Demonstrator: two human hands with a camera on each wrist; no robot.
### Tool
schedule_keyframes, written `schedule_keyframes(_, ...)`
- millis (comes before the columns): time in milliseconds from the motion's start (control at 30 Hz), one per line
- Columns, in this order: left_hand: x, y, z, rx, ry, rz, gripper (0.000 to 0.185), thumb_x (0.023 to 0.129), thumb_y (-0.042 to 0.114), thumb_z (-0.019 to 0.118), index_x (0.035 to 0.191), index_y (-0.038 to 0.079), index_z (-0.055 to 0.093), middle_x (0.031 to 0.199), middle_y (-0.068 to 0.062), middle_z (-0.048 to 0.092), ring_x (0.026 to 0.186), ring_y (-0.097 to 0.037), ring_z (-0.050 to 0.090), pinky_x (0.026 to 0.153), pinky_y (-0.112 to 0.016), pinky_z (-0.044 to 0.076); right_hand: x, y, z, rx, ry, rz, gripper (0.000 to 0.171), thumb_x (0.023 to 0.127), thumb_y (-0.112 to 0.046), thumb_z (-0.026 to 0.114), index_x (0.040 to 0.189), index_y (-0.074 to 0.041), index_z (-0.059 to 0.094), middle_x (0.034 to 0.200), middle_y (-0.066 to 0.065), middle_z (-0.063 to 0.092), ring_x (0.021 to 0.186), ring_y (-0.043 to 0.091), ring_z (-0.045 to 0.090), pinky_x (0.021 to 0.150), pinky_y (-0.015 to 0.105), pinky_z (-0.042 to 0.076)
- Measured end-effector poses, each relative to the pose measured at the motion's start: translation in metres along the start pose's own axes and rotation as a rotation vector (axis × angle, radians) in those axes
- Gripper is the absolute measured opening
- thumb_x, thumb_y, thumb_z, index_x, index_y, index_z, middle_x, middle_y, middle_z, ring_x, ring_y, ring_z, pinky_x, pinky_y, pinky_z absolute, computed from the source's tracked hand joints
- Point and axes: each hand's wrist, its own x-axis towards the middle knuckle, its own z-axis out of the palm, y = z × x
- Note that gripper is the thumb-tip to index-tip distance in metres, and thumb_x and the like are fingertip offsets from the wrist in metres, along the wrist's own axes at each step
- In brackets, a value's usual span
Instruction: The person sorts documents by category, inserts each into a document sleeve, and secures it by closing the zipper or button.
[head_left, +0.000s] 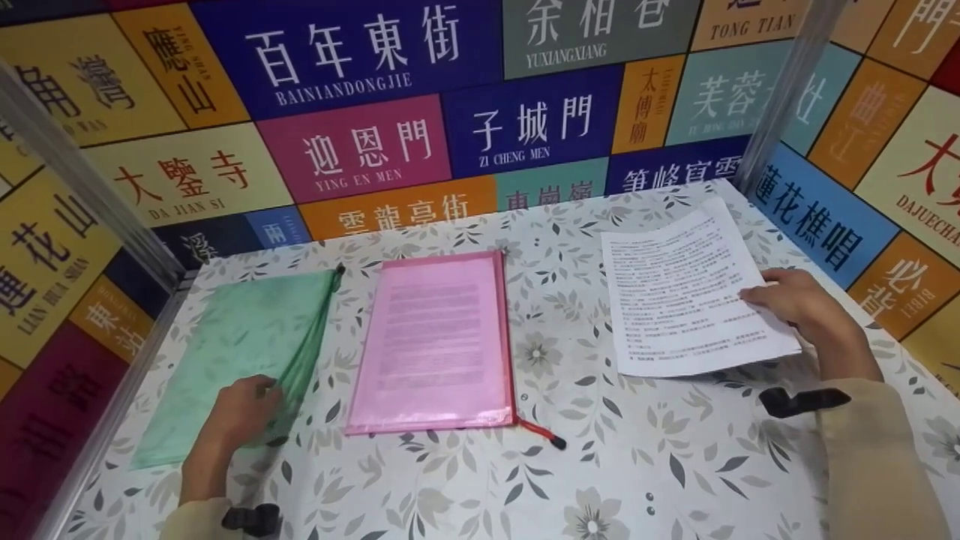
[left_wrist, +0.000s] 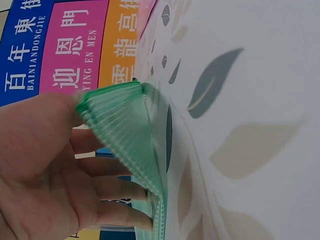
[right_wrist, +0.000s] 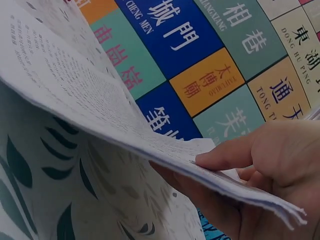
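A green zip pouch (head_left: 232,352) lies at the table's left. My left hand (head_left: 244,409) pinches its near right edge, thumb on top and fingers under the lifted green mesh edge (left_wrist: 132,130). A pink zip pouch (head_left: 439,341) with a printed sheet inside lies flat in the middle, its red zipper pull (head_left: 544,435) trailing off the near corner. At the right, my right hand (head_left: 795,307) grips the right edge of a thin stack of printed sheets (head_left: 686,289), thumb on top and fingers beneath, so that the sheets' edge (right_wrist: 150,145) is raised off the table.
The table (head_left: 600,457) has a floral leaf-pattern cover. Colourful panels with Chinese street names wall in the back (head_left: 420,112), left (head_left: 52,262) and right (head_left: 877,172). Metal posts (head_left: 780,97) stand at the back corners.
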Motion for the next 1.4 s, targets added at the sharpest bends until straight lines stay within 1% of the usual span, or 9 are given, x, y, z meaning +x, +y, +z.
schedule_keyframes(133,0.000,0.001,0.001,0.014,0.020,-0.026,0.048,0.099,0.017,0.042,0.133,-0.016,0.051,0.133,-0.039,0.054,0.116,-0.048,0.058,0.097,-0.060,0.047,-0.004,-0.009,0.006,-0.045,-0.020,-0.053,0.080,0.100,-0.035,0.054,0.156,0.005,0.013,0.144,0.031,0.034,0.117,0.038,0.045,0.091,0.043,0.042)
schedule_keyframes(200,-0.002,0.002,0.003,0.010,0.048,-0.019,0.045,0.098,0.014,0.043,0.129,-0.017,0.054,0.126,-0.037,0.059,0.106,-0.044,0.062,0.092,-0.057,0.050,-0.005,-0.012,0.009,-0.025,-0.015,-0.065,0.078,0.100,-0.031,0.053,0.157,0.005,0.013,0.143,0.031,0.035,0.116,0.037,0.047,0.091,0.042,0.043)
schedule_keyframes(400,-0.010,0.005,0.012,-0.017,0.229,0.044,0.030,0.093,0.007,0.049,0.106,-0.013,0.066,0.093,-0.028,0.070,0.078,-0.031,0.066,0.069,-0.043,0.053,-0.010,-0.019,0.015,0.035,0.046,-0.107,0.071,0.102,-0.026,0.051,0.156,0.005,0.016,0.134,0.025,0.045,0.102,0.026,0.057,0.080,0.030,0.046)
schedule_keyframes(567,-0.015,0.008,0.014,0.030,0.358,0.068,0.018,0.092,0.005,0.050,0.087,-0.006,0.064,0.065,-0.011,0.058,0.060,-0.021,0.051,0.056,-0.033,0.041,-0.018,-0.034,0.019,0.059,0.085,-0.143,0.068,0.103,-0.028,0.050,0.156,0.003,0.021,0.136,0.025,0.044,0.110,0.030,0.052,0.084,0.033,0.043)
schedule_keyframes(667,-0.018,0.011,0.012,0.045,0.436,0.095,0.020,0.092,0.004,0.050,0.091,-0.009,0.065,0.068,-0.018,0.062,0.059,-0.026,0.054,0.056,-0.040,0.046,-0.023,-0.043,0.020,0.074,0.096,-0.158,0.067,0.103,-0.029,0.050,0.156,0.001,0.023,0.131,0.022,0.049,0.100,0.024,0.059,0.079,0.029,0.050)
schedule_keyframes(867,-0.021,0.017,0.007,0.023,0.558,0.117,0.030,0.094,0.004,0.048,0.108,-0.015,0.067,0.095,-0.036,0.069,0.077,-0.045,0.068,0.071,-0.059,0.053,-0.034,-0.060,0.028,0.140,0.080,-0.215,0.066,0.103,-0.026,0.053,0.157,-0.002,0.023,0.111,0.006,0.062,0.082,0.011,0.067,0.071,0.027,0.056)
schedule_keyframes(967,-0.020,0.017,0.003,-0.043,0.556,0.100,0.030,0.096,0.004,0.049,0.112,-0.015,0.067,0.102,-0.035,0.069,0.087,-0.045,0.068,0.079,-0.059,0.053,-0.040,-0.069,0.035,0.160,0.052,-0.230,0.064,0.102,-0.023,0.053,0.156,-0.003,0.025,0.102,-0.001,0.065,0.079,0.011,0.069,0.070,0.029,0.057)
schedule_keyframes(1100,-0.022,0.015,-0.002,-0.112,0.500,0.062,0.032,0.098,0.006,0.051,0.119,-0.013,0.066,0.109,-0.031,0.070,0.096,-0.041,0.068,0.085,-0.055,0.052,-0.046,-0.078,0.045,0.169,0.019,-0.241,0.062,0.102,-0.021,0.054,0.156,-0.005,0.027,0.098,-0.004,0.067,0.078,0.013,0.070,0.070,0.031,0.058)
schedule_keyframes(1400,-0.025,0.005,-0.004,-0.129,0.425,0.069,0.033,0.101,0.007,0.047,0.122,-0.013,0.064,0.101,-0.027,0.072,0.082,-0.031,0.066,0.073,-0.036,0.049,-0.054,-0.090,0.067,0.228,-0.032,-0.337,0.050,0.101,-0.014,0.052,0.146,0.001,0.036,0.087,-0.009,0.070,0.074,0.014,0.072,0.066,0.032,0.058)
